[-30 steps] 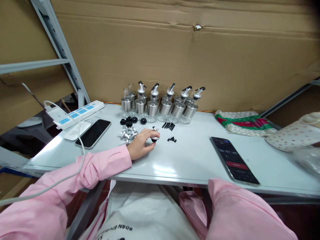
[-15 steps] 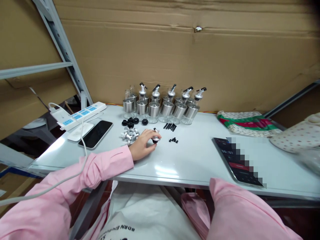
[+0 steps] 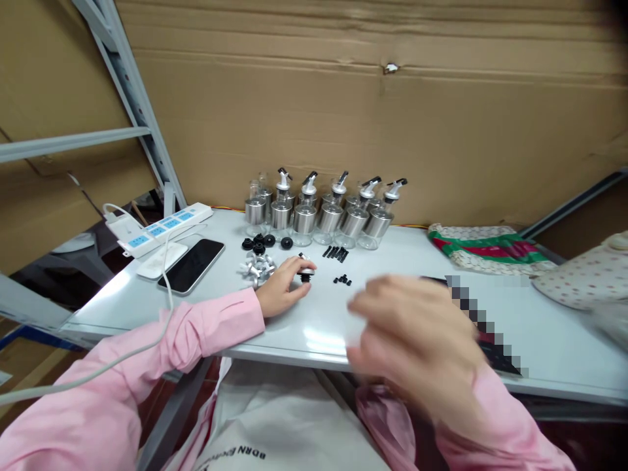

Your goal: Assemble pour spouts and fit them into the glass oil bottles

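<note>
My left hand (image 3: 283,288) rests on the table, thumb and fingers closed around an oil bottle pourer (image 3: 305,275) with a black ribbed stopper and a pale collar. Beside that hand lies a heap of silver-white spout parts (image 3: 256,267). Behind it are several black rubber stoppers (image 3: 259,243). Small black sticks (image 3: 335,253) and tiny black caps (image 3: 342,280) lie right of the pourer. My right hand (image 3: 412,333) is raised over the table's front right, smeared by motion; its thumb and fingers are apart, with nothing visible between them.
Glass bottles with steel bands (image 3: 304,221) stand in rows at the back, several topped with pourers. A phone (image 3: 192,265) and a power strip (image 3: 167,229) lie left, with a white cable across my left sleeve. A patterned cloth (image 3: 490,247) and another phone (image 3: 500,358) are on the right.
My right hand has come into view from below and risen over the table's right front, partly covering the right phone. My left hand still holds the pourer, which now looks more upright.
</note>
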Available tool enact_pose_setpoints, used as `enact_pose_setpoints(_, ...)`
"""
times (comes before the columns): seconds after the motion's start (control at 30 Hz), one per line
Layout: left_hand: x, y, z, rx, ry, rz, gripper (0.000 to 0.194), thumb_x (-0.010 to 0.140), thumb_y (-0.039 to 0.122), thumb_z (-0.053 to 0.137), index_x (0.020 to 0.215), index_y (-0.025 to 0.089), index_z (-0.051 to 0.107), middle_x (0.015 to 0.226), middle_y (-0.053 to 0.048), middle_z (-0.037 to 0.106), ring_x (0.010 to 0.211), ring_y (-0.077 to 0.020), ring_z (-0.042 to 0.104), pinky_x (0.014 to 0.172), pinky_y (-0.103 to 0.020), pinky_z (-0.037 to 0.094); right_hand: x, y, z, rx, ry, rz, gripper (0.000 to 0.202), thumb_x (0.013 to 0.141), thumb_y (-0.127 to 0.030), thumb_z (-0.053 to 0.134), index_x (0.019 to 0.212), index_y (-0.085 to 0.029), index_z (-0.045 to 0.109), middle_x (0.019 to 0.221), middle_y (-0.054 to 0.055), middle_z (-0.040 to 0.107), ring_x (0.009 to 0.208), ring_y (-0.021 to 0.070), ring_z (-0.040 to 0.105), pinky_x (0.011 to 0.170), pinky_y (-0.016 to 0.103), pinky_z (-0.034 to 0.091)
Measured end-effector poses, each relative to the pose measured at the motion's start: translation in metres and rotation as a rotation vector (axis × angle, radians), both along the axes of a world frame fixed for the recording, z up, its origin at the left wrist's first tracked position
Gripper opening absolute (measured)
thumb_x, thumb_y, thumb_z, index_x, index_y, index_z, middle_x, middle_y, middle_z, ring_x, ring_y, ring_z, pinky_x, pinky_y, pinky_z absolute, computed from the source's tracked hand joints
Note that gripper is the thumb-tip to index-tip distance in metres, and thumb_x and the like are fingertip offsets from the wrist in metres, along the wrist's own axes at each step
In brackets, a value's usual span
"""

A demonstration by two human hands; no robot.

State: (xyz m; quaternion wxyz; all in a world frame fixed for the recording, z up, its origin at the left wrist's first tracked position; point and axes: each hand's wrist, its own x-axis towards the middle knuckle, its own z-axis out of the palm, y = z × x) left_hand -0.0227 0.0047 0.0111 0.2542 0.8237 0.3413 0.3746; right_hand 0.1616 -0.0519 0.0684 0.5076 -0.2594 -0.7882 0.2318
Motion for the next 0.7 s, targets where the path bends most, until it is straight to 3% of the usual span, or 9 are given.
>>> enact_pose_setpoints(0.1,0.001,0.001,-0.002,-0.053,-0.010,0.028,0.032,0.075,0.008,0.043,0.105,0.018,0.047,0.102,-0.006,0.050,0.091,-0.0164,0.050,0.077,-0.029,0.042,0.010,0.061,0.013,0.211,-0.132,-0.335,0.014,0.076,-0.021,0.056,0.086,-0.024,0.065,0.066,0.001,0.061,0.058,0.0141,0.053,0.062,0.029,0.042)
enact_pose_setpoints(0.13,0.001,0.001,-0.003,-0.062,-0.005,0.037,0.033,0.074,0.006,0.042,0.105,0.018,0.047,0.102,-0.006,0.050,0.089,-0.0156,0.050,0.075,-0.028,0.042,0.016,0.082,0.012,0.174,-0.164,-0.443,0.017,0.077,-0.020,0.053,0.089,-0.021,0.064,0.067,0.001,0.062,0.055,0.0132,0.052,0.060,0.028,0.042)
enact_pose_setpoints(0.2,0.001,0.001,-0.003,-0.070,0.000,0.042,0.033,0.074,0.007,0.041,0.104,0.019,0.048,0.104,-0.005,0.048,0.090,-0.0153,0.050,0.073,-0.027,0.042,0.034,0.118,0.002,-0.006,-0.362,-0.530,0.017,0.073,-0.019,0.053,0.086,-0.017,0.064,0.064,0.002,0.063,0.055,0.0135,0.054,0.060,0.027,0.042)
enact_pose_setpoints(0.27,0.001,0.002,-0.003,-0.078,0.004,0.035,0.029,0.078,0.012,0.043,0.105,0.020,0.049,0.106,-0.006,0.048,0.094,-0.0162,0.049,0.073,-0.027,0.042,0.052,0.140,-0.012,-0.147,-0.476,-0.649,0.015,0.073,-0.017,0.052,0.078,-0.015,0.065,0.070,0.005,0.066,0.060,0.0146,0.058,0.065,0.027,0.042)
enact_pose_setpoints(0.4,0.000,0.004,-0.007,-0.127,-0.006,0.029,0.029,0.082,0.022,0.046,0.111,0.020,0.044,0.108,-0.006,0.053,0.096,-0.0166,0.051,0.075,-0.028,0.041,0.069,0.151,-0.033,-0.449,-0.587,-0.643,0.015,0.072,-0.021,0.055,0.078,-0.013,0.066,0.069,0.006,0.067,0.056,0.0135,0.059,0.066,0.026,0.043)
enact_pose_setpoints(0.57,-0.001,0.004,-0.008,-0.163,0.040,0.058,0.023,0.083,0.026,0.047,0.105,0.019,0.043,0.105,-0.005,0.055,0.082,-0.0150,0.053,0.075,-0.030,0.041,0.064,0.154,-0.046,-0.424,-0.721,-0.684,0.017,0.071,-0.028,0.058,0.076,-0.015,0.067,0.077,0.007,0.069,0.069,0.0168,0.061,0.066,0.026,0.041)
enact_pose_setpoints(0.7,-0.003,0.003,-0.006,-0.123,0.052,0.028,0.019,0.083,0.025,0.046,0.101,0.019,0.044,0.100,-0.005,0.056,0.089,-0.0175,0.052,0.083,-0.034,0.039,0.063,0.160,-0.057,-0.398,-0.800,-0.696,0.022,0.072,-0.032,0.057,0.082,-0.015,0.067,0.083,0.008,0.069,0.072,0.0177,0.060,0.062,0.026,0.039)
